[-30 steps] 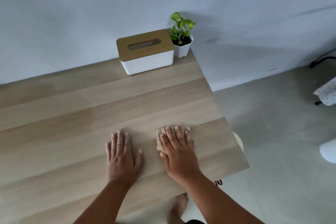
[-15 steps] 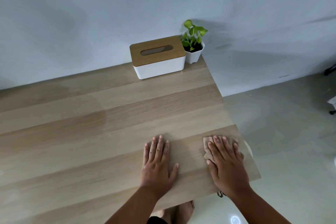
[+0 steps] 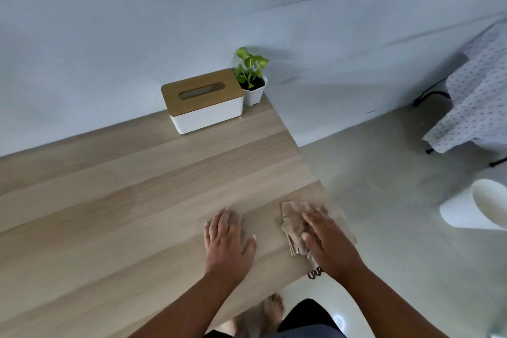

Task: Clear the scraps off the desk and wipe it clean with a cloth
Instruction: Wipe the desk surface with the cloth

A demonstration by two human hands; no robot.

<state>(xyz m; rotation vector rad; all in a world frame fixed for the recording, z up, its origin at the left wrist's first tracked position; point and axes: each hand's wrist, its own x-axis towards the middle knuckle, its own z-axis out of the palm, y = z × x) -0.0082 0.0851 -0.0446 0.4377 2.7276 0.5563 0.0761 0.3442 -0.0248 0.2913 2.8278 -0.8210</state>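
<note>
A crumpled beige cloth (image 3: pixel 291 217) lies on the wooden desk (image 3: pixel 115 217), right at its right edge near the front corner. My right hand (image 3: pixel 327 239) presses on the cloth with blurred, stretched fingers; the thumb lies on the bunched folds. Part of the cloth sticks out under the wrist. My left hand (image 3: pixel 227 239) rests flat on the bare wood a hand's width to the left, fingers spread. I see no scraps on the desk.
A white tissue box with a wooden lid (image 3: pixel 203 101) and a small potted plant (image 3: pixel 251 85) stand at the back right corner by the wall. On the floor to the right are a white bin (image 3: pixel 482 206) and patterned fabric on a rack (image 3: pixel 477 90).
My right hand has slid the cloth rightward to the desk's right edge, and the cloth now looks more bunched. My left hand has followed to the right, still flat.
</note>
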